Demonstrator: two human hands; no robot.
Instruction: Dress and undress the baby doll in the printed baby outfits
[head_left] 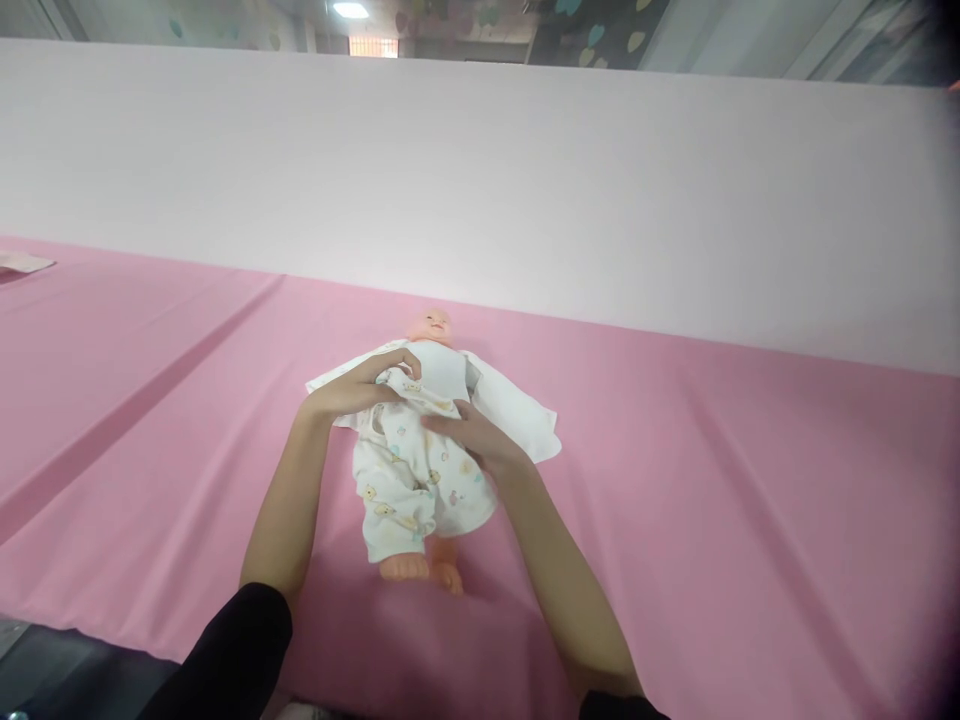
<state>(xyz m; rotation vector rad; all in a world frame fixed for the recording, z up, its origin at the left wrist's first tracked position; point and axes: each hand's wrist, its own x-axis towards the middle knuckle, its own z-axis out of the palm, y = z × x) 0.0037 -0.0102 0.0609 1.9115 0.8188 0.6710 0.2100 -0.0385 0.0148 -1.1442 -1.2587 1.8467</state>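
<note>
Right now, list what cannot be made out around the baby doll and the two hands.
Head view only:
- Plastic baby doll: its arms and chest are hidden by white cloth and both hands.
- Left hand: fingertips curl into the printed white baby garment; grip unclear.
- Right hand: palm faces down, hiding what lies beneath.
- Flat pale object on the pink cloth-covered table: cut by the left edge.

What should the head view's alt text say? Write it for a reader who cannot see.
A baby doll in printed pyjamas lies face up on a pink cloth-covered table. The person's left hand and right hand hold the white garment at its chest.
</note>
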